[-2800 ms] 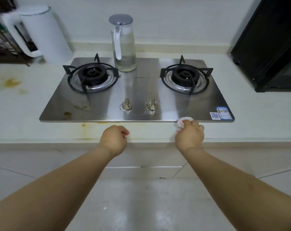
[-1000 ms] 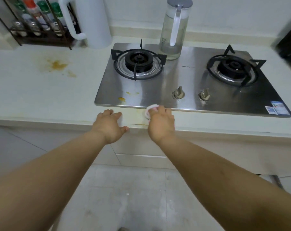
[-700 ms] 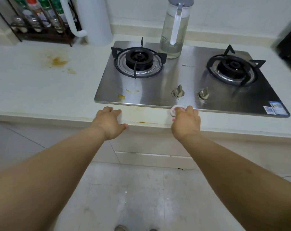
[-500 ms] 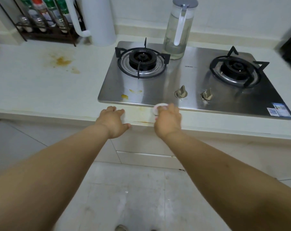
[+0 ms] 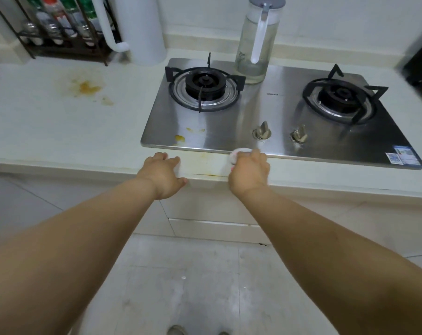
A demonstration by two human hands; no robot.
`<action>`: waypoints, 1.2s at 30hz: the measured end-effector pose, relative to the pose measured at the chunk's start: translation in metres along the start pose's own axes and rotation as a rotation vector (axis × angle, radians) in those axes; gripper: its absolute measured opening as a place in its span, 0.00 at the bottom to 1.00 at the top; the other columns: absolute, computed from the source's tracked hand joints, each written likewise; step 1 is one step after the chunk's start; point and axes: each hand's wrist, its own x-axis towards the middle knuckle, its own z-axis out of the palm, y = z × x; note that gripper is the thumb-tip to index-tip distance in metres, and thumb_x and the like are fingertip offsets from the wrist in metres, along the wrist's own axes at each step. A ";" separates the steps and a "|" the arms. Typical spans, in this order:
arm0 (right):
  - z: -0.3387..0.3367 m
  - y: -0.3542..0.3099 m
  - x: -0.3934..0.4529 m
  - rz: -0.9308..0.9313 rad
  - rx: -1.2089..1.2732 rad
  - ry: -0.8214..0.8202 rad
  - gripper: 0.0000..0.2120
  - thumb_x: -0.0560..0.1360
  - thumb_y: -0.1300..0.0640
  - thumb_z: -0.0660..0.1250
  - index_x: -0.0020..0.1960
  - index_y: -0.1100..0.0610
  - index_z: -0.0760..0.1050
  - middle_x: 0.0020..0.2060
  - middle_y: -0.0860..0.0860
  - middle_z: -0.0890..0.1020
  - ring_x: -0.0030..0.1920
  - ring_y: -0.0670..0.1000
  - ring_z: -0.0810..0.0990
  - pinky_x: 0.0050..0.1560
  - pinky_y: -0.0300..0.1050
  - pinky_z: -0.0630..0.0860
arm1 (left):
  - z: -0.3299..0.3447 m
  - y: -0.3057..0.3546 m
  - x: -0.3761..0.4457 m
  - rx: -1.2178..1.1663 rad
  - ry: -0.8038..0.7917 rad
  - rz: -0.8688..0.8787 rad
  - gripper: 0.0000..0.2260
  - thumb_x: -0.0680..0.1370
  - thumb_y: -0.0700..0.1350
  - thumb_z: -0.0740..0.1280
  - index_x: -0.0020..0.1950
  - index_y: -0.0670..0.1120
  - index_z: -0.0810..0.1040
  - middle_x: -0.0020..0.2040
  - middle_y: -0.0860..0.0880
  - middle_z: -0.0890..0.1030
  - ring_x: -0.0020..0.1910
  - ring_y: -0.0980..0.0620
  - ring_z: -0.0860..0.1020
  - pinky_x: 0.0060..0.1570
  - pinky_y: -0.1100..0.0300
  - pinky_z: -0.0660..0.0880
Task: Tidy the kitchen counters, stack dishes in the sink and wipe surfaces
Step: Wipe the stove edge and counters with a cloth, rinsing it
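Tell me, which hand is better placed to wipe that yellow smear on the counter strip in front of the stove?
Right. The right hand already grips the white cloth beside the yellow smear. The left hand holds nothing and rests on the counter edge.

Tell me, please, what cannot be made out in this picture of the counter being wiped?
Head view only:
- Cloth: mostly hidden under the right hand; its size and shape are unclear.
- Jars in the rack: cut off by the top edge, labels blurred.
- Stove sticker: print too small to read.
- Black appliance: cut off at the right edge.
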 end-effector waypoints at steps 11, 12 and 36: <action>-0.003 0.024 -0.004 0.040 0.071 0.069 0.16 0.78 0.57 0.58 0.65 0.53 0.72 0.62 0.58 0.68 0.63 0.60 0.66 0.66 0.48 0.62 | 0.002 -0.006 0.002 -0.015 -0.020 0.031 0.31 0.78 0.58 0.60 0.78 0.52 0.54 0.78 0.47 0.52 0.76 0.44 0.52 0.74 0.54 0.53; -0.008 0.033 -0.005 0.089 0.064 0.077 0.16 0.78 0.57 0.59 0.64 0.53 0.73 0.63 0.58 0.68 0.64 0.60 0.66 0.66 0.48 0.62 | 0.001 -0.009 0.001 -0.018 -0.023 0.038 0.31 0.78 0.58 0.61 0.78 0.52 0.53 0.78 0.48 0.52 0.76 0.44 0.52 0.74 0.54 0.53; 0.004 -0.007 0.006 0.081 -0.042 0.040 0.17 0.74 0.62 0.61 0.63 0.59 0.73 0.62 0.58 0.69 0.62 0.59 0.70 0.63 0.48 0.67 | -0.005 -0.042 0.003 -0.004 0.038 -0.031 0.29 0.75 0.42 0.61 0.76 0.48 0.59 0.77 0.48 0.56 0.75 0.46 0.57 0.73 0.54 0.60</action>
